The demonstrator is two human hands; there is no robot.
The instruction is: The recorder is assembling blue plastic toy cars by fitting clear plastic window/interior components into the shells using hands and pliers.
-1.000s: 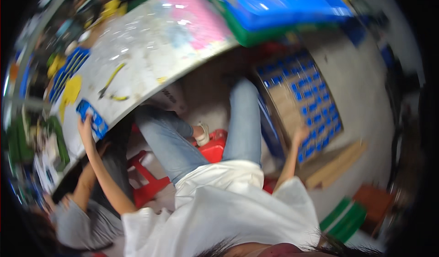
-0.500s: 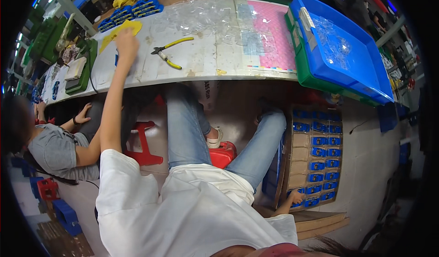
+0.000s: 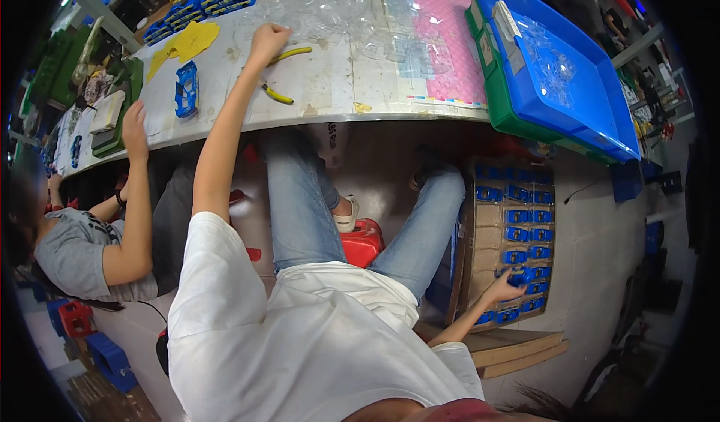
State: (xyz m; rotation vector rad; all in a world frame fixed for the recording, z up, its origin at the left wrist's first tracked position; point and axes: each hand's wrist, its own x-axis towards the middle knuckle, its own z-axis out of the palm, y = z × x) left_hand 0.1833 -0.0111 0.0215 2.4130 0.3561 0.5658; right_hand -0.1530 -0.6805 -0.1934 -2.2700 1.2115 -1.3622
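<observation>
My left hand (image 3: 268, 41) is over the table at the near edge of a heap of clear plastic parts (image 3: 326, 8), fingers drawn together; whether anything is between them I cannot make out. Under its wrist lie yellow-handled pliers (image 3: 279, 96), partly covered by my forearm. To the right below the table, my right hand (image 3: 504, 290) grips a blue toy car body (image 3: 519, 276) over a cardboard box (image 3: 491, 231) with rows of similar blue car bodies. Another blue car body (image 3: 187, 90) lies alone on the table, left of my left forearm.
A yellow cloth (image 3: 187, 41) and stacked blue car parts (image 3: 225, 0) lie at the back left. On the right stands a blue tray (image 3: 600, 99) with clear parts, on a green crate (image 3: 499, 99). A co-worker's raised hand (image 3: 135, 131) is at the table edge, left.
My left hand has moved right from the yellow cloth to the clear parts. My right hand has moved up over the box with a blue car body. The co-worker's hand has risen.
</observation>
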